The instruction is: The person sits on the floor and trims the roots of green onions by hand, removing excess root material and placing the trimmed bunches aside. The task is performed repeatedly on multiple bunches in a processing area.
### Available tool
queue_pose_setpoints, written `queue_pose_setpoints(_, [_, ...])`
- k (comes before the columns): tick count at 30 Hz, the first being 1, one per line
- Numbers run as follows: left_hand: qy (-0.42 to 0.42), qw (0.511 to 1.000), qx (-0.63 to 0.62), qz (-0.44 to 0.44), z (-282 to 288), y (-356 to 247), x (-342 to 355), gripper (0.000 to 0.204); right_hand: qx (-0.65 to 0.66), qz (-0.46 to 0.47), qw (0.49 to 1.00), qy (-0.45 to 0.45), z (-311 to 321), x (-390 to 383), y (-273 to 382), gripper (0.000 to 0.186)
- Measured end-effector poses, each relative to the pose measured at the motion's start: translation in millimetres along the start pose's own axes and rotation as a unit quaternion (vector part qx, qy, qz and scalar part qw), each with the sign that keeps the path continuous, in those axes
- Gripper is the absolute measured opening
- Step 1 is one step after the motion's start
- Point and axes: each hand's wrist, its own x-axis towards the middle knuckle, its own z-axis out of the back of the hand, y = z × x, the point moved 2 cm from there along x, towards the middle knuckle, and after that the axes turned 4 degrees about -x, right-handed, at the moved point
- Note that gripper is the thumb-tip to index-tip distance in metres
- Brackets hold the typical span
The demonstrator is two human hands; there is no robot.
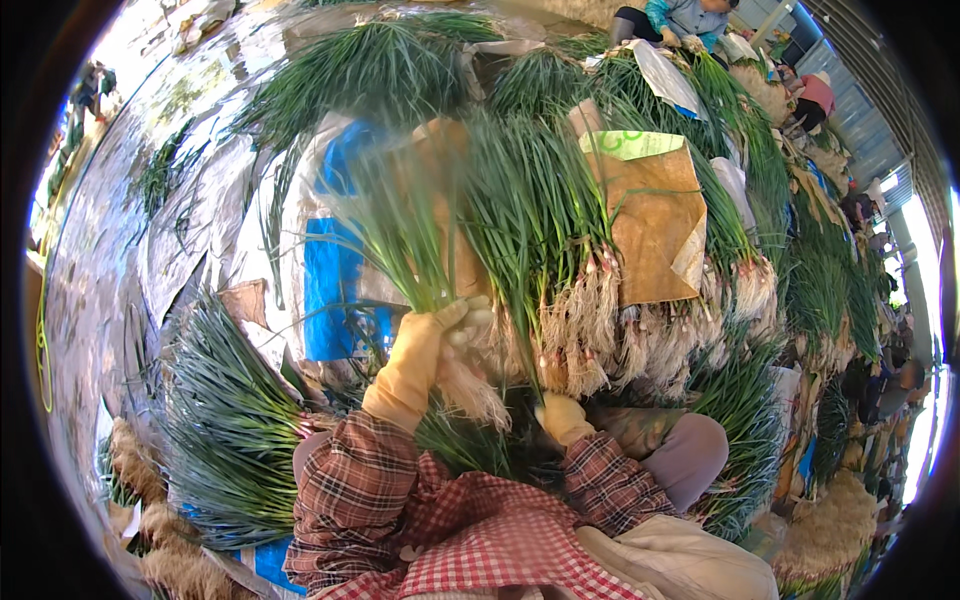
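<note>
In my yellow-gloved left hand [440, 325] is a bunch of spring onions [408, 250], its green leaves fanning up and away, blurred by motion. Pale, stringy roots [470, 392] hang below that grip toward the lower right. My right hand [563, 418], gloved in yellow too, is low in front of my lap with its fingers curled. A thin green stalk reaches down to its fingertips; whatever it grips is hidden. Just beyond lies a row of spring onions [545, 215] with roots toward me. A brown paper sheet [650, 225] covers part of that row.
A large pile of spring onions [235, 430] lies by my left knee, another [740, 430] beyond my right knee. Blue-and-white sacking [335, 285] is spread ahead on the left. More heaps [350, 75] stand farther off. Another person [690, 20] sits at the far right, with others behind.
</note>
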Motion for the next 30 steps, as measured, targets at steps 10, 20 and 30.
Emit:
queue_pose_setpoints(10, [0.031, 0.997, 0.069, 0.003, -4.8, 7.7, -12.4, 0.031, 0.460, 0.094, 0.883, -0.004, 95.9, 18.9, 80.3, 0.047])
queue_pose_setpoints(20, [-0.114, 0.926, 0.359, 0.008, 29.2, 33.1, -6.7, 0.025, 0.051, 0.198, 0.976, 0.082, 102.0, 45.0, 129.3, 0.017])
queue_pose_setpoints(30, [0.123, 0.990, 0.051, 0.042, 12.8, -6.0, -29.2, 0.034, 0.171, 0.067, 0.889, 0.419, 66.9, 19.8, 80.8, 0.037])
